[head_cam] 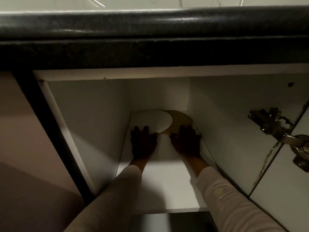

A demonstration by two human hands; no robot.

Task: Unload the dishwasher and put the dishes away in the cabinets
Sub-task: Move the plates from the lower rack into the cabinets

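Left hand (143,143) spreads straight fingers (137,129) on the white plate (155,120), right hand (186,142) on the tan plate (181,120); neither grips, likely pushing both deeper along the shelf (167,186).

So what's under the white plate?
A brown plate pokes out past the right edge of the white plate. Its left part is covered, so anything else underneath is hidden.
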